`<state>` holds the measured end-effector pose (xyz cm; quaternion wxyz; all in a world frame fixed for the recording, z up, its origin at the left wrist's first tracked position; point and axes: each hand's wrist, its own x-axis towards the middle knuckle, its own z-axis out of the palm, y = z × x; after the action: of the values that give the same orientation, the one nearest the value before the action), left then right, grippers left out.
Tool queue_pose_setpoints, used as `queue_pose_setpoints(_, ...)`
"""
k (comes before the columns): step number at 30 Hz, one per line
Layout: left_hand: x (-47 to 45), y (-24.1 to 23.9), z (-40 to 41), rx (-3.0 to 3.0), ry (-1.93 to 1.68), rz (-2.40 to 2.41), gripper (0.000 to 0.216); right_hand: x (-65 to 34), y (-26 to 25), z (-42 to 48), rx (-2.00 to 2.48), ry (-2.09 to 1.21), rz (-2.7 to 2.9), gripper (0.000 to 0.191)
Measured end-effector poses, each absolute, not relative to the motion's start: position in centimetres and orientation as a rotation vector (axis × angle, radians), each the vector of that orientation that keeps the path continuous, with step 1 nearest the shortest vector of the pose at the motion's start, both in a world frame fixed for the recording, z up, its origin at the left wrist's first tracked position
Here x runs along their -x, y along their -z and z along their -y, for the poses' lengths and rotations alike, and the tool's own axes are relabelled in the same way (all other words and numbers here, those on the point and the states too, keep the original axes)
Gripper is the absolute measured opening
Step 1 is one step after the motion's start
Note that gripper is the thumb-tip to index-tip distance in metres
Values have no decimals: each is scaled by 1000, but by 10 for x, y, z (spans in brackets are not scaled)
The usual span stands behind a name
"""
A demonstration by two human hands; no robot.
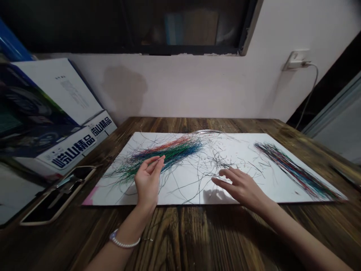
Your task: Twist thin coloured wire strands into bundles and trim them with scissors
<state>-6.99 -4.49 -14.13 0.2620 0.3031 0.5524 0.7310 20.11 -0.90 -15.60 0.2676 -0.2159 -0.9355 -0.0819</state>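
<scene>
Head view is showing two bare hands working over a long white board (180, 196) that is lying on a dark wooden table (180, 241). The left hand (148, 180) is resting at the near edge of a big loose pile of thin coloured strands (169, 156) in red, green and blue. Its fingers are standing a little apart and curving over the pile, and I cannot tell if they are pinching any strand. The right hand (239, 186) is reaching over scattered dark strands (217, 162) in the middle of the board, with its fingers spread wide and low, and no strand is clearly held between them. Further right, a neater bundle of coloured strands (293, 171) is lying all in one direction. The strands are seeming very light, soft and easy to tangle, so a gentle pinch on a few strands near their ends looks safest. A pearl bracelet (124, 241) is circling the left wrist, and a printed box (67, 150) is leaning at the left side.
</scene>
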Motion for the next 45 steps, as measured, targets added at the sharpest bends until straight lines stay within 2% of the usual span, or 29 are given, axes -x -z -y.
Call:
queue_pose_setpoints(3, 71, 140, 46, -878, -1937, -1532, 24, -201, 169, 14, 623, 215, 2513, 26)
queue_pose_setpoints(9, 77, 148, 45, -1009, -1851, -1614, 26, -193, 188, 22, 589, -25, 2449, 23)
queue_pose_setpoints(17, 83, 150, 44, -996, -1891, -1645, 27, -199, 200, 20, 733, -272, 2496, 46)
queue_pose_setpoints(28, 77, 146, 45, -967, -1897, -1606, 28, -206, 178, 14, 797, -227, 2568, 65)
queue_pose_setpoints(30, 76, 146, 46, -959, -1894, -1601, 28, -206, 177, 12, 804, -210, 2574, 60)
queue_pose_setpoints(35, 75, 147, 45, -943, -1876, -1575, 29, -201, 181, 10, 767, -233, 2530, 36)
queue_pose_setpoints(45, 72, 147, 46, -872, -1819, -1560, 35, -203, 194, 7, 715, -238, 2547, 28)
